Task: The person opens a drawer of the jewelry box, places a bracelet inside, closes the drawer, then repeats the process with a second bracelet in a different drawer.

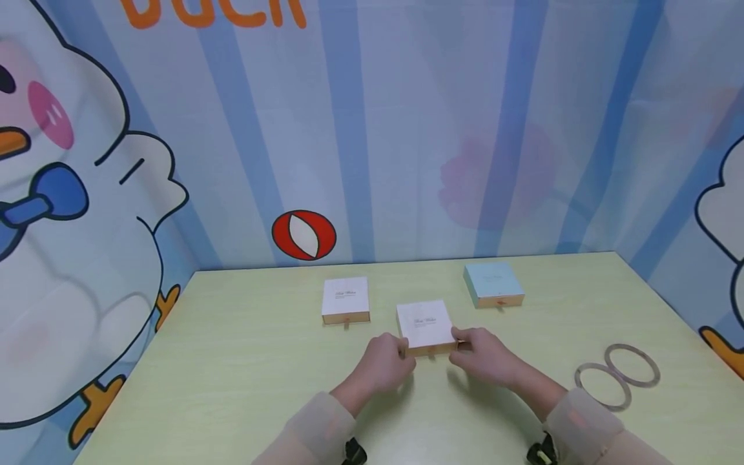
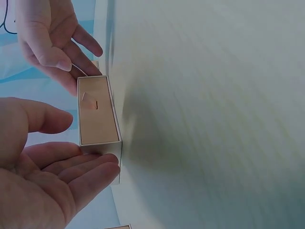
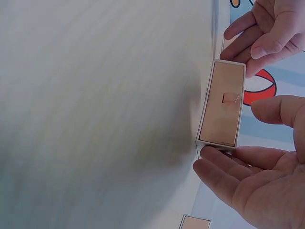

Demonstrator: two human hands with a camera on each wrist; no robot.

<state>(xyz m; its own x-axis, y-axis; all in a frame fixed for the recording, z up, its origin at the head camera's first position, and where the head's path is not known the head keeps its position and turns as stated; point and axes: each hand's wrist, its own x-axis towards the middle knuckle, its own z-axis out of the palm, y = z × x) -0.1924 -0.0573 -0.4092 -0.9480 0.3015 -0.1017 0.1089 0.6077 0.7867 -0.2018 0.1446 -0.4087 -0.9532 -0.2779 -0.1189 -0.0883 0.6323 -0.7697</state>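
A white drawer box [image 1: 425, 323] with small print on its lid lies between my two hands. Its tan drawer front [image 2: 97, 112], with a small pull tab, faces me. My left hand [image 1: 385, 363] is at the box's left side, its fingers [image 2: 90, 176] lying along that side and its thumb held away from the front. At the opposite side, my right hand [image 1: 485, 354] mirrors it, with extended fingers [image 3: 224, 176] against the box and the thumb apart from it.
Another white box [image 1: 345, 296] stands behind to the left on the pale table [image 1: 244, 361]. A light blue box [image 1: 494, 280] is at the back right. Two overlapping rings [image 1: 619, 376] lie to the right. A printed curtain [image 1: 395, 129] rises behind the table.
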